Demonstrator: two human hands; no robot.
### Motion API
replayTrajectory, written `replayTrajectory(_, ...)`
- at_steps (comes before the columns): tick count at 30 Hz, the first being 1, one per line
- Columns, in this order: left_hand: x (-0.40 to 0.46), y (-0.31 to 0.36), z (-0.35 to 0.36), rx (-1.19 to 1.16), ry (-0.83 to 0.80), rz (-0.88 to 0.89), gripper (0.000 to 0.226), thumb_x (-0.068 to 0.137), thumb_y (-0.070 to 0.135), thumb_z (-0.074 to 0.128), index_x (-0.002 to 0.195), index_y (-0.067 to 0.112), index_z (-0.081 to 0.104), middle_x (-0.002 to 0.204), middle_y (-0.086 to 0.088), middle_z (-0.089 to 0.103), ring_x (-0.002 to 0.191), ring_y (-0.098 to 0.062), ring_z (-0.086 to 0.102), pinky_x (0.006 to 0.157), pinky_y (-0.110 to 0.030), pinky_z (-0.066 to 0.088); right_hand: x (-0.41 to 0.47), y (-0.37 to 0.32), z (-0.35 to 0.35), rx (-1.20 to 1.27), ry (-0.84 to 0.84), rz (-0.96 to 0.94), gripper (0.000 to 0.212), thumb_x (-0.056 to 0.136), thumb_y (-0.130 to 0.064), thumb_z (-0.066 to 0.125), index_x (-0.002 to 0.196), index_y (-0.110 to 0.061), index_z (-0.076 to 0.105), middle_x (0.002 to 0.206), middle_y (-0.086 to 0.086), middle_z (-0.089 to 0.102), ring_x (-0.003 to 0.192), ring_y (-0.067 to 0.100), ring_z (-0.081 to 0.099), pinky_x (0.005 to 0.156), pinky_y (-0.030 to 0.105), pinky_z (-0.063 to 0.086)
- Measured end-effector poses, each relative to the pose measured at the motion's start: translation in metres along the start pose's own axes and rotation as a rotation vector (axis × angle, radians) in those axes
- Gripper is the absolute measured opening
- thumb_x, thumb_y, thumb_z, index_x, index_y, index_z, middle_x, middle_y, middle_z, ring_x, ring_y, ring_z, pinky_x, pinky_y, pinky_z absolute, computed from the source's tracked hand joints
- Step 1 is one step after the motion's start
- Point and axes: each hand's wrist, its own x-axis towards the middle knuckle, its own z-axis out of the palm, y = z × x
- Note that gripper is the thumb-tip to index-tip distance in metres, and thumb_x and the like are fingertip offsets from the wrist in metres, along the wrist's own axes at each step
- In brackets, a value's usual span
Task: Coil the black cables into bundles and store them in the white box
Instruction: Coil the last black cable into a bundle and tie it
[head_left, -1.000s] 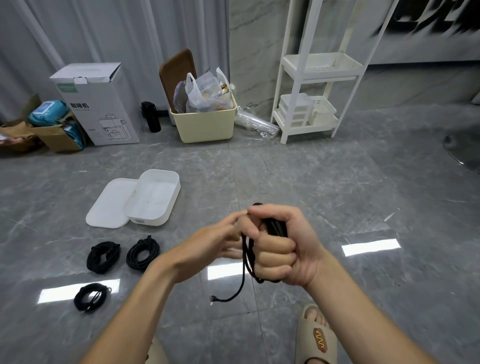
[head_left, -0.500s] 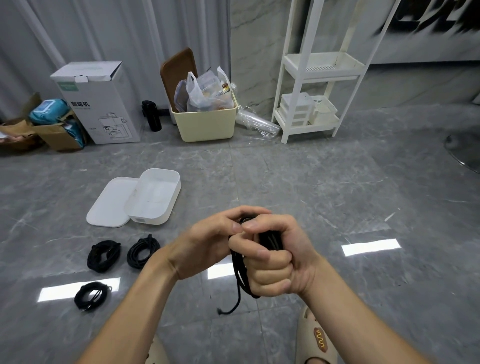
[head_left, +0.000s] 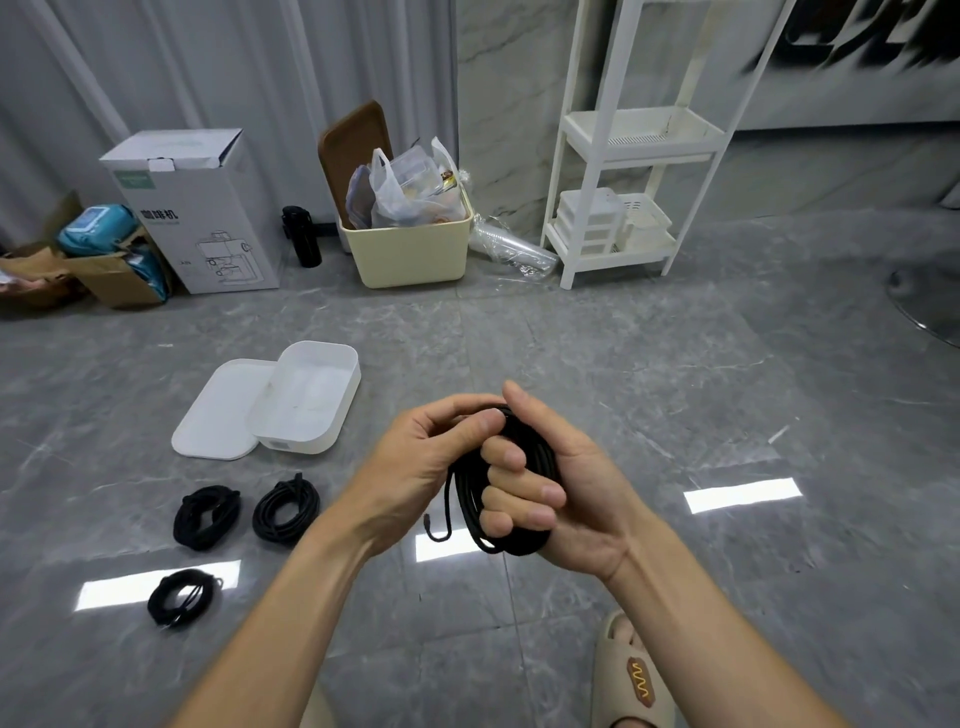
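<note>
My right hand (head_left: 550, 483) grips a coil of black cable (head_left: 537, 452) wound round its curled fingers. My left hand (head_left: 421, 462) pinches the cable at the top of that coil; a short free end with a plug hangs below between the hands. Three coiled black bundles lie on the floor to the left: bundle one (head_left: 207, 515), bundle two (head_left: 286, 512) and a thinner bundle (head_left: 182, 597). The open white box (head_left: 345, 395) sits behind them, its lid (head_left: 218, 415) flat beside it on the left.
Grey marble floor (head_left: 675, 405) all round. Along the far wall stand a white carton (head_left: 202, 213), a black bottle (head_left: 301, 236), a cream bin (head_left: 410, 249) full of bags and a white shelf rack (head_left: 623, 156). My sandalled foot (head_left: 631, 675) is at the bottom right.
My left hand rose from beside the coil to its top. The hanging free end has grown shorter, and the coil on my right hand is thicker.
</note>
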Motion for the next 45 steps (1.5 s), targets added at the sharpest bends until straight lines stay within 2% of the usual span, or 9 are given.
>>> replayTrajectory(3,0.002,-0.002,-0.001,-0.023,0.099,0.055,0.034,0.072,0.041,0.073,0.099,0.021,0.078,0.083,-0.003,0.071,0.080,-0.021,0.067,0.065,-0.026,0.054,-0.003,-0.002,0.003,-0.165,0.216,-0.112,0.041,0.083,-0.053,0.068,0.068,-0.017,0.058,0.047,-0.005,0.041,0.041,0.010,0.042,0.058,0.026,0.051)
replayTrajectory(7,0.003,-0.006,0.001,-0.017,0.139,0.106,0.029,0.069,0.042,0.073,0.091,0.025,0.080,0.091,-0.003,0.075,0.087,-0.013,0.070,0.076,-0.020,0.054,-0.005,0.001,0.007,-0.316,0.322,-0.189,0.030,0.086,-0.038,0.070,0.071,-0.018,0.053,0.051,-0.005,0.034,0.042,0.010,0.034,0.056,0.025,0.048)
replayTrajectory(11,0.002,-0.007,0.007,-0.027,0.088,0.084,0.035,0.075,0.037,0.069,0.101,0.014,0.075,0.093,-0.009,0.074,0.093,-0.018,0.069,0.087,-0.025,0.054,-0.008,0.003,0.012,-0.404,0.436,-0.243,0.042,0.091,-0.041,0.068,0.062,-0.023,0.043,0.047,-0.009,0.024,0.037,0.008,0.021,0.045,0.022,0.037)
replayTrajectory(17,-0.002,-0.006,0.001,-0.002,0.026,0.053,0.035,0.092,0.027,0.059,0.110,-0.003,0.067,0.091,-0.013,0.069,0.093,-0.024,0.063,0.088,-0.035,0.048,-0.012,0.002,0.017,-0.475,0.497,-0.201,0.047,0.084,-0.047,0.068,0.053,-0.025,0.039,0.048,-0.006,0.020,0.040,0.011,0.015,0.042,0.024,0.023)
replayTrajectory(22,0.001,-0.005,-0.005,0.089,0.123,0.017,0.029,0.094,0.029,0.060,0.103,0.004,0.072,0.089,-0.017,0.064,0.091,-0.029,0.054,0.087,-0.045,0.035,-0.011,0.002,0.023,-0.557,0.469,-0.102,0.053,0.075,-0.062,0.066,0.053,-0.022,0.038,0.046,-0.007,0.019,0.038,0.011,0.015,0.040,0.022,0.023)
replayTrajectory(30,0.000,-0.008,0.001,0.246,0.114,-0.037,0.027,0.097,0.033,0.054,0.099,0.020,0.078,0.094,0.006,0.074,0.096,-0.008,0.067,0.096,-0.027,0.046,-0.006,0.002,0.023,-0.449,0.579,-0.111,0.051,0.094,-0.036,0.042,0.047,-0.018,0.047,0.041,-0.005,0.028,0.035,0.013,0.016,0.040,0.023,0.022)
replayTrajectory(36,-0.008,-0.006,0.004,0.367,-0.025,-0.007,0.061,0.099,0.059,0.032,0.100,0.007,0.064,0.108,-0.014,0.064,0.110,-0.019,0.059,0.102,-0.028,0.038,-0.006,-0.002,0.019,-0.456,0.688,-0.176,0.051,0.097,-0.028,0.038,0.048,-0.015,0.043,0.041,-0.001,0.023,0.034,0.014,0.015,0.040,0.023,0.021)
replayTrajectory(40,-0.012,-0.001,0.008,0.411,-0.079,-0.012,0.016,0.081,0.040,0.063,0.090,0.030,0.073,0.110,-0.001,0.061,0.107,-0.010,0.060,0.098,-0.026,0.045,-0.007,-0.005,0.016,-0.475,0.730,-0.178,0.056,0.098,-0.030,0.039,0.043,-0.019,0.043,0.041,-0.002,0.025,0.035,0.013,0.016,0.038,0.023,0.023)
replayTrajectory(45,-0.009,-0.004,0.011,0.430,0.034,0.045,0.013,0.086,0.006,0.067,0.096,0.012,0.072,0.082,0.002,0.064,0.079,-0.006,0.059,0.077,-0.022,0.046,-0.008,-0.005,0.013,-0.499,0.693,-0.164,0.052,0.101,-0.045,0.046,0.055,-0.022,0.050,0.044,-0.005,0.024,0.036,0.011,0.018,0.038,0.022,0.023)
